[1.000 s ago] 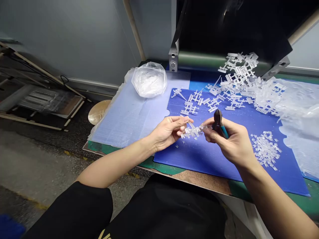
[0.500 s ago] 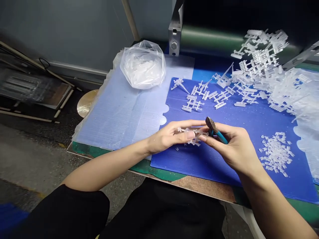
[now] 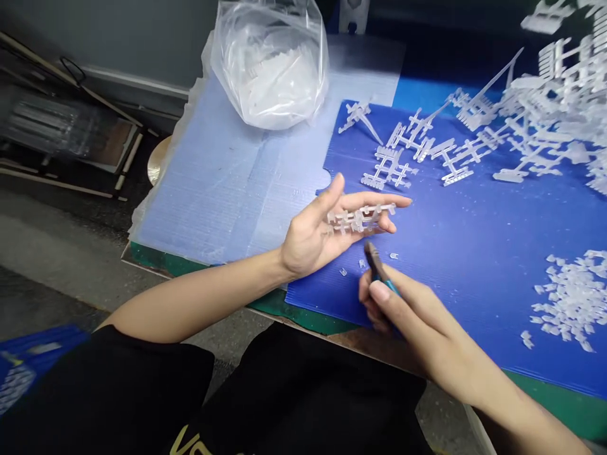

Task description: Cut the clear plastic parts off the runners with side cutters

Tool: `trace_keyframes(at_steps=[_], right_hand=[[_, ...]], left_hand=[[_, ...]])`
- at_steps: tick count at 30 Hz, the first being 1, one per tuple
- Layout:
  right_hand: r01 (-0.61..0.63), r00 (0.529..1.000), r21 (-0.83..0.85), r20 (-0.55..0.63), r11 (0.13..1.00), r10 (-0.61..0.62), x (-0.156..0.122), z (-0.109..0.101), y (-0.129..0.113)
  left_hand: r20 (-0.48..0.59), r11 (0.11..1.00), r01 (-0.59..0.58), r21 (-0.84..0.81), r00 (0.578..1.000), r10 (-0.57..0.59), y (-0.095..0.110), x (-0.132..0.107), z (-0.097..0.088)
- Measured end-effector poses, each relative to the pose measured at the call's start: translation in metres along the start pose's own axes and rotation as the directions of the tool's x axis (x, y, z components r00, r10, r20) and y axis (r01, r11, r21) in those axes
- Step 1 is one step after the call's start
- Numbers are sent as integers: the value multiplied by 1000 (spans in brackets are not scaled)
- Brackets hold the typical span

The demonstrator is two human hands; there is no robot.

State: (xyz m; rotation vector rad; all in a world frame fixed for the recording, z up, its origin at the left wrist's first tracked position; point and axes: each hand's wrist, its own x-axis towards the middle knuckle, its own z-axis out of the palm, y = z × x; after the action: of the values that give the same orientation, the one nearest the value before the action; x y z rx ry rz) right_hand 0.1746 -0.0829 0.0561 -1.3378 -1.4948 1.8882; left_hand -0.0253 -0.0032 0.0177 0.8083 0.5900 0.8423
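Note:
A clear plastic sprue [image 3: 358, 218] with small moulded parts rests across the fingers of my left hand [image 3: 317, 230], which supports it. The palm faces up, the thumb is raised off the piece, and one finger is stretched out while another curls. Lower and to the right, my right hand [image 3: 408, 303] is wrapped around cutting pliers [image 3: 374, 258] with dark jaws and blue handles. The jaws are apart from the sprue. Just beside the pliers, a few loose clear clips [image 3: 362, 263] lie on the blue corrugated sheet [image 3: 455, 234].
Farther back lie several separate sprues [image 3: 386, 167], with a large sprue heap [image 3: 559, 114] at the upper right. A pile of small clear parts [image 3: 571, 297] sits on the right. An open plastic bag [image 3: 275, 82] of white pieces stands back left on a pale sheet [image 3: 213, 183].
My right hand with the pliers has moved down, away from the sprue. My left thumb has lifted and the palm has turned up. The view has tilted down and closer.

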Motion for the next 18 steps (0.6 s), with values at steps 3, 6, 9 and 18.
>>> trace_keyframes(at_steps=[3,6,9,18], right_hand=[[-95,994,-17,58,995,96,1,8,7],[-115,992,-50,48,992,118,1,9,10],[-127,991,-91,40,988,132,1,8,4],[-135,985,-230,75,964,155,2,4,-14]], left_hand=[[3,1000,-2,30,1000,2,-5,-2,5],[72,996,-46,72,997,41,-12,-2,5],[154,986,-115,119,983,96,-18,1,0],[178,989,-99,107,981,79,-18,1,-1]])
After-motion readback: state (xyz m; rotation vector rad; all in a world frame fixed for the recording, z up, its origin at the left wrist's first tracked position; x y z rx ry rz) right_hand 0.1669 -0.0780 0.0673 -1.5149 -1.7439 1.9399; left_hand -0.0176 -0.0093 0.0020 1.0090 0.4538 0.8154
